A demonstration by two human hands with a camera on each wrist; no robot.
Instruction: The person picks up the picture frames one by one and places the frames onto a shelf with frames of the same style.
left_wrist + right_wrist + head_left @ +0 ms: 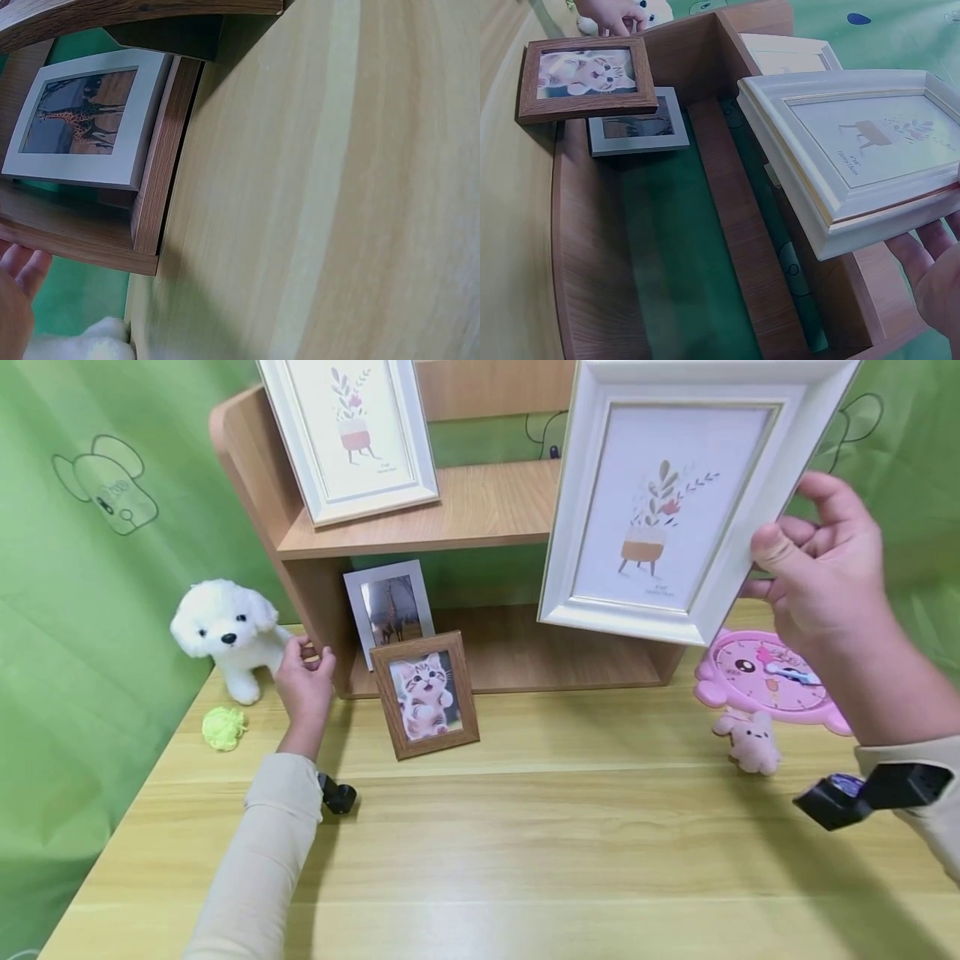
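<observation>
Backdrop: green cloth (pixel 90 610) is hanging behind a pale wood-grain counter (pixel 525 860) and brown wooden shelf (pixel 487 502)
Right hand (pixel 832 568): fingers are gripping the near edge of a white rectangular plant-print frame (pixel 656 510), raised to their left, long axis slightly tilted
Left hand (pixel 303 689): farther off, loose fingers are touching the shelf's side panel (pixel 258 497)
Lettering (pixel 660 591): showing too small to read

Green cloth (pixel 90 610) with cartoon line drawings (pixel 116 497) hangs behind a wood-grain table (pixel 570 827) whose top catches soft glare (pixel 442 889).
</observation>
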